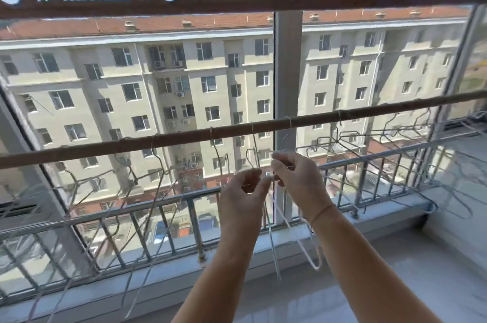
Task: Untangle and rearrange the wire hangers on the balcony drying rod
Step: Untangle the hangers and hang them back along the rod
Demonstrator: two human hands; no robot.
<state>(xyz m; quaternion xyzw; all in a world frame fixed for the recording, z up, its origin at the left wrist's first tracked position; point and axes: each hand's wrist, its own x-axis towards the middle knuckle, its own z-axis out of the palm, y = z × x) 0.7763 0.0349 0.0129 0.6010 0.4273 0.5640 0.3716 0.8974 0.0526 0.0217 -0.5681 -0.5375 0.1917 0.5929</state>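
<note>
Just below the drying rod [184, 136], the left hand [245, 191] pinches a white wire hanger [274, 259] between thumb and forefinger. The right hand [297, 180], just beside it, pinches wire slightly higher with curled fingers. The hanger's loops trail down between the forearms. The brown rod slants across the window and carries further wire hangers [347, 139] on either side. Behind are a metal railing [147, 205] and an apartment block [147, 77].
</note>
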